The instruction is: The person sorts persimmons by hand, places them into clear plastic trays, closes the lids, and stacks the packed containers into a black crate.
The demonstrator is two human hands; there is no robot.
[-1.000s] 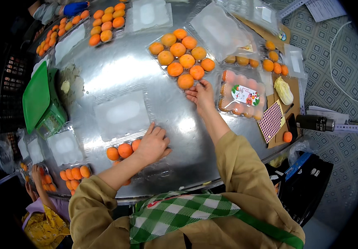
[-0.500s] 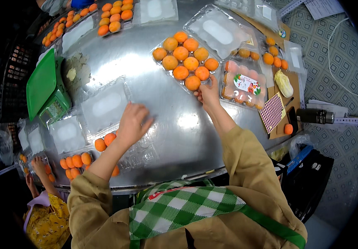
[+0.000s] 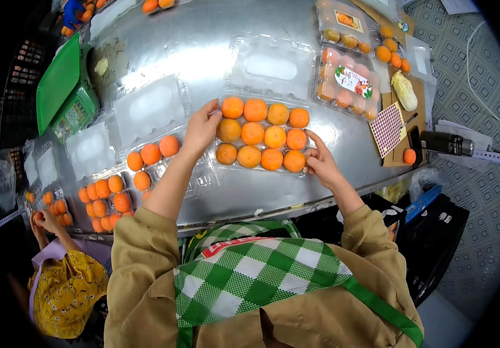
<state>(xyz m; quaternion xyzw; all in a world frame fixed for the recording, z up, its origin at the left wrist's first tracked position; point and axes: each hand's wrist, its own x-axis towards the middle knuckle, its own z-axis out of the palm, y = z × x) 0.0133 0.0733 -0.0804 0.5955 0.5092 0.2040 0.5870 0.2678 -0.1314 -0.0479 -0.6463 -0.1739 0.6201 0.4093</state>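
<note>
We have the open box [image 3: 270, 87] of twelve orange fruits [image 3: 253, 133] on the metal table [image 3: 163, 52] before us, its lid folded back, our left hand [image 3: 203, 129] clamped on its left edge and our right hand [image 3: 323, 162] on its right edge. A part-filled box [image 3: 151, 107] lies close at left, crossed and partly hidden by our left forearm [image 3: 173, 184], with a green scale [image 3: 58, 87] beyond it. To the right sits a shut box [image 3: 348, 87], with a cabbage [image 3: 404, 91], a sticker sheet [image 3: 385, 130] and a dark bottle [image 3: 442, 142] past it.

Grey diamond-patterned floor [image 3: 484, 214] shows beyond a shiny metal table [image 3: 171, 43].
</note>
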